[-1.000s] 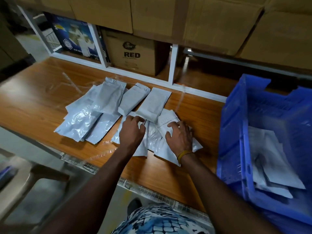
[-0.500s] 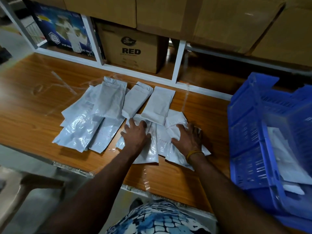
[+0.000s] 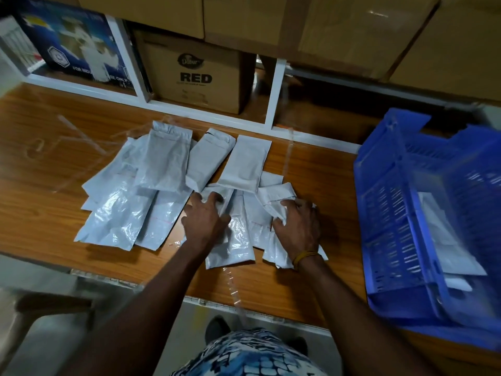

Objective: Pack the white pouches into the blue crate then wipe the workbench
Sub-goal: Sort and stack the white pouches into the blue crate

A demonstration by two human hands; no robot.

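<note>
Head view, the only one supplied. A spread of white pouches (image 3: pixel 173 185) lies on the wooden workbench (image 3: pixel 40 158), overlapping one another in a loose fan. The left hand (image 3: pixel 206 218) lies palm-down, fingers spread, on the near pouches; it presses on them, and whether any finger has closed round an edge cannot be told. The right hand (image 3: pixel 296 226) is curled over a bunched cluster of pouches (image 3: pixel 273 202), fingers bent into the crumpled material; it appears to be gathering them, though a firm hold cannot be confirmed. A yellow band (image 3: pixel 305 257) sits on that wrist. The blue crate (image 3: pixel 390 221) stands on the bench to the right, apart from the pile, with some white pouches already inside.

Judged status: packing partly done; most of the pouches are on the bench; wiping not begun.

Risks noted:
- The pouches look glossy and slippery. A handful taken at once may shed pieces on the way across to the crate.
- The near pouches lie close to the front edge of the bench. A sweeping pull towards the body could push them off onto the floor.
- Clear plastic strips (image 3: pixel 78 134) lie across the bench surface and could be caught up with the pouches.
- The crate sits close to the front edge; a hard drop could shift it.
</note>
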